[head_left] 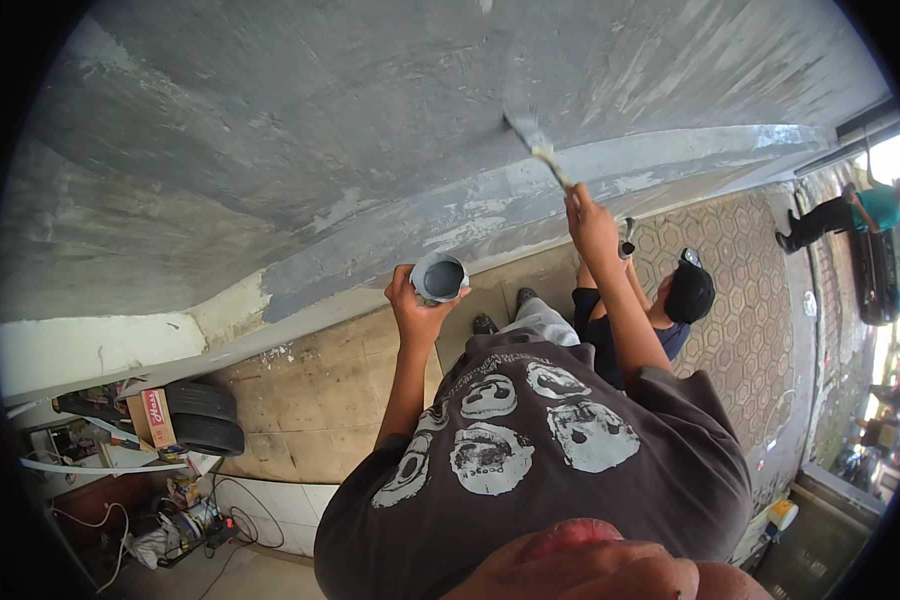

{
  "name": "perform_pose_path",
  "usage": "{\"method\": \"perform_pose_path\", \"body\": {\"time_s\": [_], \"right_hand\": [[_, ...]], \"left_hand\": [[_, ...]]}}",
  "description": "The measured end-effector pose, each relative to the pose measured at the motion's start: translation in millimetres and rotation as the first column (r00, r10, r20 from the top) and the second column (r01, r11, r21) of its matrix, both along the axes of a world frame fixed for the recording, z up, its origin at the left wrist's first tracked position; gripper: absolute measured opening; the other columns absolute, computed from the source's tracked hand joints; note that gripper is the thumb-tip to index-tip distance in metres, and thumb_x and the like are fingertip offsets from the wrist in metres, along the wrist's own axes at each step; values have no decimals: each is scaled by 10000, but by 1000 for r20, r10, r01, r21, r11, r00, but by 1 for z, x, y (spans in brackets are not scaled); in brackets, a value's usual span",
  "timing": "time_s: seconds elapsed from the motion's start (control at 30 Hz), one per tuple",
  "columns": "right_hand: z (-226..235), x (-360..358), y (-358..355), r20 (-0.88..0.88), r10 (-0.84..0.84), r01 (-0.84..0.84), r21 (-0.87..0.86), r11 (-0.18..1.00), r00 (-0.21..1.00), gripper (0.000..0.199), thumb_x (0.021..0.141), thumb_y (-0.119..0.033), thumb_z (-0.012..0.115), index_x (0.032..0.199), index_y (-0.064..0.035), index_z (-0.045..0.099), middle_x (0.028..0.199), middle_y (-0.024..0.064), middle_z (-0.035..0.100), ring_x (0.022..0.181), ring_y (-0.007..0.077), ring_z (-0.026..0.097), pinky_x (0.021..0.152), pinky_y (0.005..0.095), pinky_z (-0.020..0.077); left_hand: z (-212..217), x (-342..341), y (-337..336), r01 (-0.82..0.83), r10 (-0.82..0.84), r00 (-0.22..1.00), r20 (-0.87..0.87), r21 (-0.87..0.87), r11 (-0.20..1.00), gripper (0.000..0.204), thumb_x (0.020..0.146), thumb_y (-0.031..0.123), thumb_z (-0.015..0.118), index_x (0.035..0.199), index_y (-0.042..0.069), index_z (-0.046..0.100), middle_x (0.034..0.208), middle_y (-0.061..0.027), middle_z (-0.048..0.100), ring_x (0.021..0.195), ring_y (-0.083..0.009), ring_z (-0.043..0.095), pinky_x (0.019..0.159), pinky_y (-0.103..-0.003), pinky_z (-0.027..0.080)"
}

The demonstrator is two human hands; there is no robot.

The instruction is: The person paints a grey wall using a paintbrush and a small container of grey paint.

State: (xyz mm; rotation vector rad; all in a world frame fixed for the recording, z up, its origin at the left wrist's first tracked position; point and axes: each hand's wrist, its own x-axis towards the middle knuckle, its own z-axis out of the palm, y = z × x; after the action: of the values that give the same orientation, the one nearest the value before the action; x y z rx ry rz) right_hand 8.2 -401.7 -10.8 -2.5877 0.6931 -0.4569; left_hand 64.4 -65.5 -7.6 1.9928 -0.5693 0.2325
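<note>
My left hand (420, 305) is wrapped around a small cup of grey paint (440, 278), held upright in front of my chest. In my right hand (593, 225) is the handle of a paintbrush (542, 152), reaching up and away from me. The brush's grey bristles are against or very close to the grey wall (350, 110); contact cannot be made out for certain. Streaks and patches of lighter and darker grey cover the wall. Below it runs a paler ledge (450, 215) with uneven, patchy paint.
Close on my right, a person in a black cap (690, 292) holds a small dark container. Stacked tyres (205, 418), a cardboard box (152, 420) and cables lie at the lower left. Hexagonal paving (740, 270) spreads to the right, where another person in teal (878, 207) stands near a vehicle.
</note>
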Motion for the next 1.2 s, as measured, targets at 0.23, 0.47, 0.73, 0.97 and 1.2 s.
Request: {"method": "perform_pose_path", "body": {"time_s": [0.23, 0.47, 0.73, 0.97, 1.2], "right_hand": [[21, -1, -7, 155, 24, -31, 47, 998, 988, 175, 1014, -274, 641, 1131, -160, 581, 797, 218, 711, 787, 472, 684, 615, 563, 511], [194, -3, 2, 678, -193, 162, 110, 981, 709, 299, 1088, -299, 579, 1243, -49, 631, 620, -18, 473, 566, 56, 402, 526, 246, 325], [78, 16, -8, 458, -167, 110, 148, 983, 873, 261, 1090, -290, 542, 1222, -89, 643, 579, 142, 526, 472, 262, 544, 484, 394, 395], [-76, -25, 10, 45, -60, 47, 237, 970, 997, 299, 1059, -319, 577, 1093, -44, 689, 708, 268, 642, 660, 487, 631, 577, 547, 453], [89, 1, 6, 384, -216, 76, 349, 934, 898, 391, 1085, -335, 565, 1174, 21, 702, 608, 90, 509, 556, 147, 484, 545, 320, 397]], "left_hand": [[3, 1, 9, -38, 23, 995, -101, -151, 988, 602, 581, 314, 1014, 996, 22, 691, 1035, -68, 632, 923, -295, 632, 808, -427, 442], [-2, 2, 11, -77, 76, 996, -34, -34, 996, 593, 588, 316, 1010, 992, 20, 693, 1032, -76, 634, 922, -301, 637, 801, -429, 460], [2, -3, 13, -78, 75, 996, -48, -67, 995, 590, 589, 295, 1011, 1004, 14, 699, 1008, -82, 644, 896, -304, 654, 780, -427, 481], [4, 2, 17, -73, 74, 997, 13, -67, 995, 549, 627, 249, 1007, 990, -7, 684, 966, -87, 638, 874, -269, 683, 766, -369, 530], [7, 6, 11, -66, 65, 998, -21, -59, 996, 588, 576, 270, 1020, 995, 13, 697, 975, -87, 650, 848, -293, 670, 731, -419, 502]]}}
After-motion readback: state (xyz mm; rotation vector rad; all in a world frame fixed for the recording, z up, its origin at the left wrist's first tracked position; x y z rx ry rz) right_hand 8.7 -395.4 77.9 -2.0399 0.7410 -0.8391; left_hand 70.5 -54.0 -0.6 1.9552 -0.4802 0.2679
